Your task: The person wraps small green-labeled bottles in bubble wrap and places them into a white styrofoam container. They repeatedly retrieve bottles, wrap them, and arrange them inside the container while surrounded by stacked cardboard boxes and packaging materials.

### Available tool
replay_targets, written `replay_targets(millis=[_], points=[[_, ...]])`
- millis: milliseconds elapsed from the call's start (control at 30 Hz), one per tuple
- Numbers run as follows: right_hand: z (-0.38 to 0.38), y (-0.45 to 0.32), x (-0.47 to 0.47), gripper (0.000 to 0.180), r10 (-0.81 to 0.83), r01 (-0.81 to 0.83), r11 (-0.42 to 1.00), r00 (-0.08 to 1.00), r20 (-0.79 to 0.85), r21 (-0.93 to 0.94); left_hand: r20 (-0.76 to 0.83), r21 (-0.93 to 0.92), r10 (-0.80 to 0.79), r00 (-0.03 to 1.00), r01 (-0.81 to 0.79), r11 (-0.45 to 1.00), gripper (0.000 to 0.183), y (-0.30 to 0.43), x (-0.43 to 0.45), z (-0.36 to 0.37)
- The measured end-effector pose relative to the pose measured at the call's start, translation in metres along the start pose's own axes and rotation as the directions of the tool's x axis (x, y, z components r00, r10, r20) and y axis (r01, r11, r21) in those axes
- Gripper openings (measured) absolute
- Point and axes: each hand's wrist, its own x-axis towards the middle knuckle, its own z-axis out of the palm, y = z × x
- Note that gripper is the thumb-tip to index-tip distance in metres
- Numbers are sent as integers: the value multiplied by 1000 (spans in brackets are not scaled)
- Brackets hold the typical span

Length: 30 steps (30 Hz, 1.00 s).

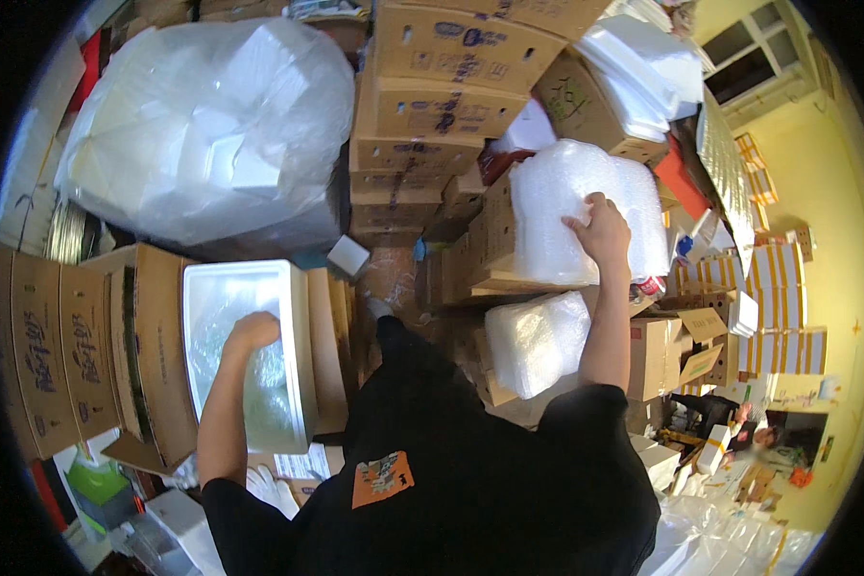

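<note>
A white foam box (299, 360) stands open at the left, with clear plastic and something greenish inside. My left hand (257, 330) is over the box, its fingers curled; whether it grips anything there is not plain. At the right, my right hand (603, 223) rests on a large bundle of bubble wrap (547, 209) with its thumb and fingers apart. A smaller bubble wrap bundle (533, 345) lies below it on cardboard, near my forearm.
Stacked cardboard cartons (432, 108) rise in front, beside a large clear bag of white foam pieces (209, 137). More cartons (65, 353) flank the foam box. White foam lids (633, 72) lie at the upper right. A person (741, 425) is farther off at right.
</note>
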Motion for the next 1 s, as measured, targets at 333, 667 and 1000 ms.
replay_targets(millis=[333,667,1000], points=[[50,131,11,23,217,-86,79,974,67,993,-715,-485,-245,655,-213,848,17,30,-15,-25],[17,84,32,50,186,47,-477,981,49,878,-874,-482,-263,409,-661,575,9,160,-90,-14],[-79,-173,-66,7,-527,17,149,848,65,989,-808,-568,56,587,-750,-338,74,226,-126,-57]])
